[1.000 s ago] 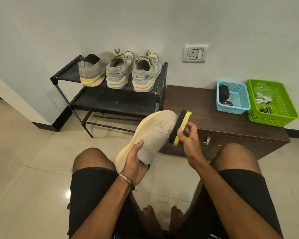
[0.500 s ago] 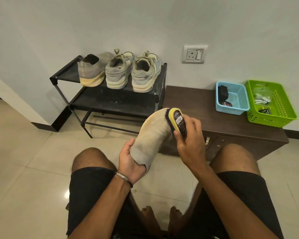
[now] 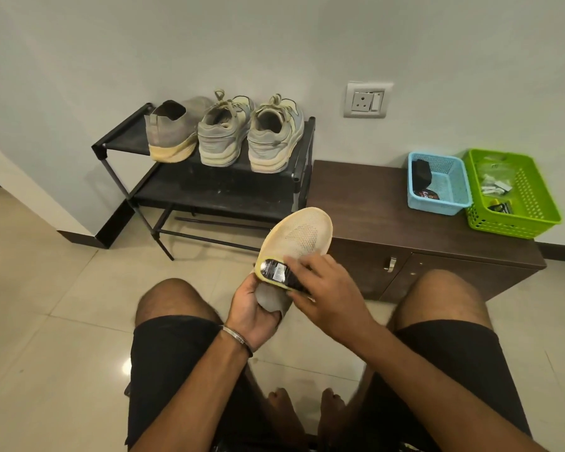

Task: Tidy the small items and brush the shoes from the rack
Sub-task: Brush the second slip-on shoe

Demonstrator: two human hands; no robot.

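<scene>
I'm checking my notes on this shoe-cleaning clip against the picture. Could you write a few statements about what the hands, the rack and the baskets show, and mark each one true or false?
1. The left hand holds the shoe at its heel end. True.
2. The right hand presses a yellow-backed brush against the shoe. True.
3. Four shoes stand on the top shelf of the rack. False: three stand there, a slip-on and two laced sneakers.
4. The blue basket sits on the floor. False: it sits on the dark wooden cabinet, beside the green basket.
5. The green basket is to the left of the blue one. False: it is to the right.
</scene>
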